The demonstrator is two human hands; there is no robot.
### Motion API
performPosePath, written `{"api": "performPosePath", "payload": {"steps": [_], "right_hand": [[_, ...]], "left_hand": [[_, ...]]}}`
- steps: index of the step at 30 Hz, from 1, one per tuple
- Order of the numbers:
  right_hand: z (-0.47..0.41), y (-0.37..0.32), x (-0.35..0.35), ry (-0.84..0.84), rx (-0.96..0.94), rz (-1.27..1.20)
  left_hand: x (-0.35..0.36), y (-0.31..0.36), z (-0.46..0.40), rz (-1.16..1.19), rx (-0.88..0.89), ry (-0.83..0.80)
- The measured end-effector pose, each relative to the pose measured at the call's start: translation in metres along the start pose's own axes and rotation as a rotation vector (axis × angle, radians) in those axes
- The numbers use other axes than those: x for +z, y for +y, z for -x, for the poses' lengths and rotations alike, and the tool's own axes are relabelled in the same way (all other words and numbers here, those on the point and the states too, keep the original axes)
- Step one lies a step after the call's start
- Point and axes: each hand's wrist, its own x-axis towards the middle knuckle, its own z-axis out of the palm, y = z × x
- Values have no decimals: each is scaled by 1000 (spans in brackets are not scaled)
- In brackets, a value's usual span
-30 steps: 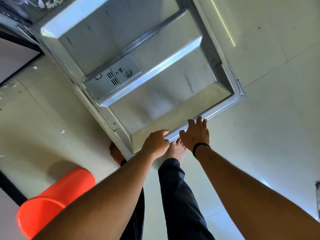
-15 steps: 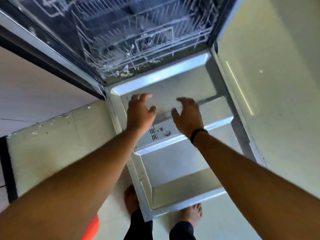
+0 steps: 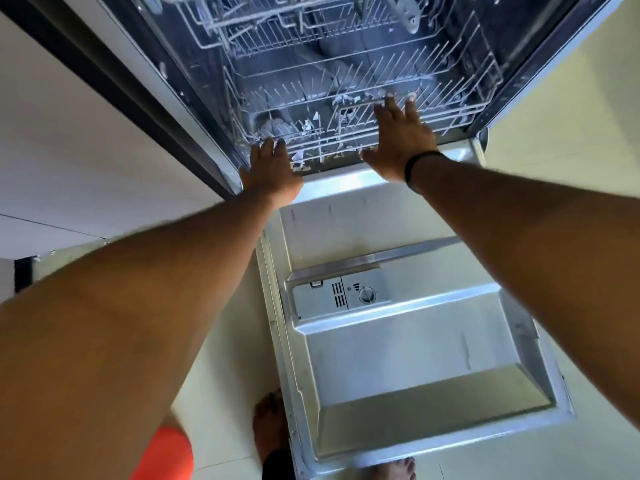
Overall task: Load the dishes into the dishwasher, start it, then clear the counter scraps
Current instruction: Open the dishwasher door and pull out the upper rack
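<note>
The dishwasher door (image 3: 415,358) lies flat open in front of me, its steel inner face up. Behind it the white wire lower rack (image 3: 311,84) sits inside the tub, with bits of debris along its front edge. My left hand (image 3: 270,169) reaches to the rack's front left corner, fingers straight and touching the wire. My right hand (image 3: 401,140), a black band on its wrist, lies over the rack's front, its fingertips at the handle bar. Neither hand holds anything. No dishes are visible in the rack.
The upper rack (image 3: 277,29) hangs above the lower one. A detergent dispenser (image 3: 339,296) sits in the door. An orange bucket (image 3: 166,455) stands on the pale floor at lower left, and my bare feet (image 3: 268,427) are at the door's near edge. A white cabinet front is on the left.
Both hands left the door's near edge, passed over the dispenser and now reach the lower rack's front. The view tilted up from the door into the tub.
</note>
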Motion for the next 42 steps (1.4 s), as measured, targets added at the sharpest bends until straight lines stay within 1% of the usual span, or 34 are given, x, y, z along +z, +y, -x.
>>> {"api": "performPosePath", "payload": {"steps": [4,8,13,21,25,30,38,42], "right_hand": [[3,-4,5,65,1,-12],[8,-9,10,130,-18,0],[9,-9,15,87,-28,80],[27,-6,19,215,-29,136],[43,-2,17,218,-44,133],[69,5,23,250,-64,129],[104,5,34,330,-51,171],[115,9,37,338,-46,177]], "left_hand": [[2,-4,4,-7,34,73],[2,-6,9,-22,63,100],[6,-4,19,-31,68,112],[24,-10,48,-76,107,159],[34,-15,63,-49,143,207],[43,-15,81,-16,122,240],[51,-17,106,37,127,243],[56,-14,121,37,97,242]]}}
